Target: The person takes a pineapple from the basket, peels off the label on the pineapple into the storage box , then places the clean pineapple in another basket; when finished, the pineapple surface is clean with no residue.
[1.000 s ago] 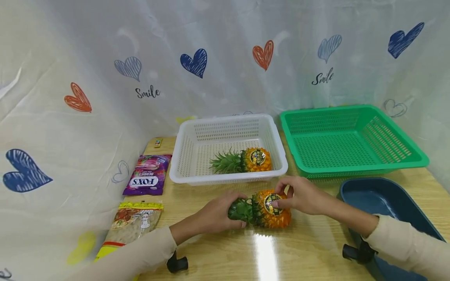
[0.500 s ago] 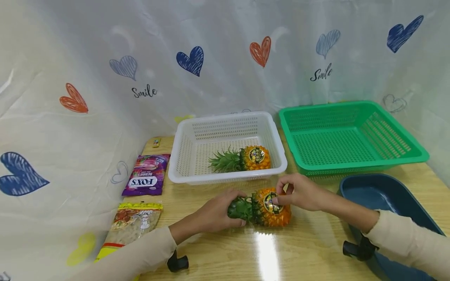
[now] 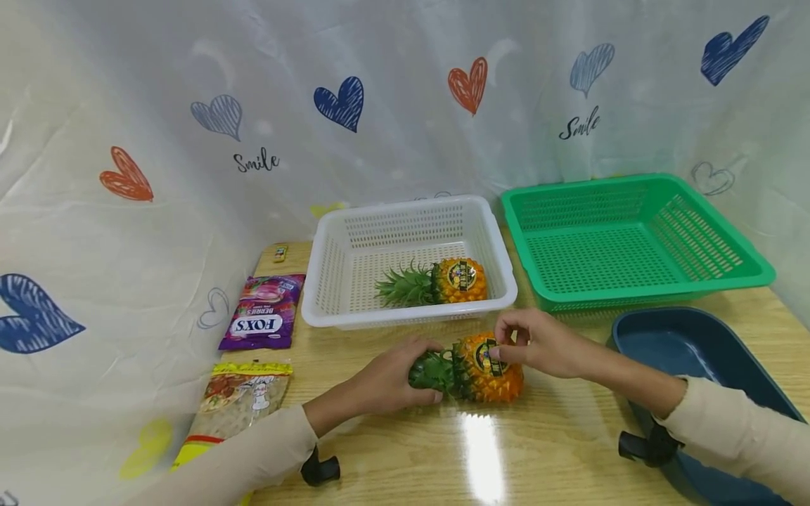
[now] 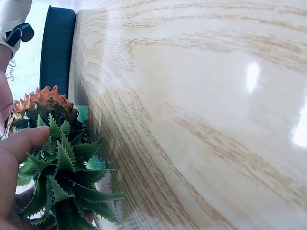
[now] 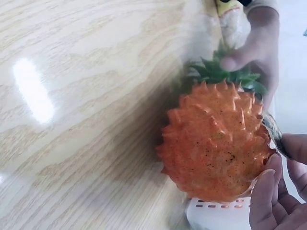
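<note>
In the head view, a small orange pineapple (image 3: 484, 383) lies on its side on the wooden table, its green crown to the left. My left hand (image 3: 395, 376) grips it by the crown; the left wrist view shows the thumb across the spiky leaves (image 4: 62, 182). At its other end my right hand (image 3: 544, 344) pinches the edge of the round dark sticker (image 3: 489, 358) on the fruit's side. That sticker edge (image 5: 274, 135) stands up from the skin in the right wrist view. A second pineapple (image 3: 458, 280), with a similar sticker, lies in the white basket (image 3: 408, 320).
A green basket (image 3: 607, 289) stands at the back right, with a dark blue tub (image 3: 673, 316) in front of it. Along the left edge lie a purple candy bag (image 3: 262, 311), a clear yellow-trimmed food packet (image 3: 237, 400) and a tiny yellow packet (image 3: 280, 253).
The head view has shifted slightly. Both hands keep their places on the pineapple, and the right fingers have moved only a little at the sticker.
</note>
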The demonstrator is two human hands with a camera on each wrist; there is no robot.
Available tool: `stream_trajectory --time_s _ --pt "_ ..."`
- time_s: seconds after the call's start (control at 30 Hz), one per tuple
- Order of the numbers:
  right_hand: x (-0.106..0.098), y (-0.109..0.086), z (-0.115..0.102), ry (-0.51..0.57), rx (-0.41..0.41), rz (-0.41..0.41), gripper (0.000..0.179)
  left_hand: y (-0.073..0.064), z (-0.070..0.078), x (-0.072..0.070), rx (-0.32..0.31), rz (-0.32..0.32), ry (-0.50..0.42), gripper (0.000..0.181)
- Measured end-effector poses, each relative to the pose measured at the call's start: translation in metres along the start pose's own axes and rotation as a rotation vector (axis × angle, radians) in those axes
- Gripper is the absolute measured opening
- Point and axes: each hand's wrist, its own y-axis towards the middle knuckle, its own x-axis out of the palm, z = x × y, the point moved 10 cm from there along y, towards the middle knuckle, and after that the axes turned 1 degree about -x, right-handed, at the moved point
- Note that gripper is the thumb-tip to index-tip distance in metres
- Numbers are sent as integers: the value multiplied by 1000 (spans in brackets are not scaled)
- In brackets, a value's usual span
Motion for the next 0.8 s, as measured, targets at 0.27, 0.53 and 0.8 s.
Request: stream_trajectory --time_s 0.27,0.53,0.8 --pt "0 0 -3 59 -3 2 16 0 1 -1 -5 2 8 70" --pt "-5 -2 -1 168 38 -5 15 0 2 -1 -10 0 10 71" --pt "-14 -7 4 172 131 15 18 1 0 0 -3 -4 2 71"
